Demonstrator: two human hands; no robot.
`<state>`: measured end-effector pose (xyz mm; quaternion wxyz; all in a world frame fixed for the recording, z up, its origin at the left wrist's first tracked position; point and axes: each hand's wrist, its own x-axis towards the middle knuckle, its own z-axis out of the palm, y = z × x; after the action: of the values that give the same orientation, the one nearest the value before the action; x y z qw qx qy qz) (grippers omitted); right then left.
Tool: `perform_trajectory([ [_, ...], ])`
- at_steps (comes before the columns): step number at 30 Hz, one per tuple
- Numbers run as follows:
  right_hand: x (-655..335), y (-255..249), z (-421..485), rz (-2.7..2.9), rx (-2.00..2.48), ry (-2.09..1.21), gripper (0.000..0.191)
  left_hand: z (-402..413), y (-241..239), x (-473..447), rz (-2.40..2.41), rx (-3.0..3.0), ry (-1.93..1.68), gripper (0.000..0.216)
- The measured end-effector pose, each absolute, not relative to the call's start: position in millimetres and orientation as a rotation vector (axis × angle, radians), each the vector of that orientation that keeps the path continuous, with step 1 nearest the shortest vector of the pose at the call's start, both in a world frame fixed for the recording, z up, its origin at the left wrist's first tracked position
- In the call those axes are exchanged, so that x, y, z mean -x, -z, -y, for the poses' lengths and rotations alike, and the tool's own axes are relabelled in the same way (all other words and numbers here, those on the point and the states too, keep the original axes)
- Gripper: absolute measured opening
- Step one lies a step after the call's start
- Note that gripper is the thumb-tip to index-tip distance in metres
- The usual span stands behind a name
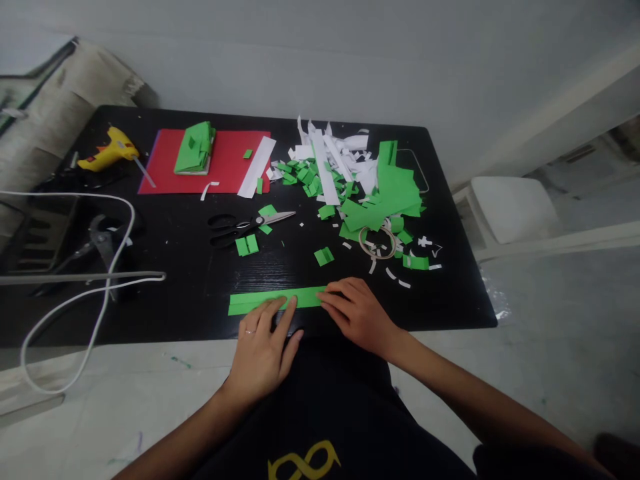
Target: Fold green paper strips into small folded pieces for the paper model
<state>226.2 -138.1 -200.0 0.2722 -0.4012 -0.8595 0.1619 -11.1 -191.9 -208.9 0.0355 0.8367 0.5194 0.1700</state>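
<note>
A long green paper strip lies flat near the front edge of the black table. My left hand rests on the strip's middle with fingers stretched out flat, a ring on one finger. My right hand presses on the strip's right end, fingers extended and close together on the paper. Neither hand lifts the strip.
Black scissors lie behind the strip among small green scraps. A heap of green and white paper cuttings and a tape ring sit at the right. A red sheet with folded green pieces, a yellow glue gun and a white cable are on the left.
</note>
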Motion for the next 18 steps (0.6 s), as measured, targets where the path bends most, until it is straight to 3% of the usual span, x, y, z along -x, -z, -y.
perform_trajectory([
  [6,-230,200,120,2.286,1.068,-0.58,0.011,192,206,9,-1.623,-2.58,-0.443,0.045],
  [18,-234,206,107,2.286,1.012,-0.715,0.009,189,205,-1,-1.516,-2.611,-0.52,0.044],
])
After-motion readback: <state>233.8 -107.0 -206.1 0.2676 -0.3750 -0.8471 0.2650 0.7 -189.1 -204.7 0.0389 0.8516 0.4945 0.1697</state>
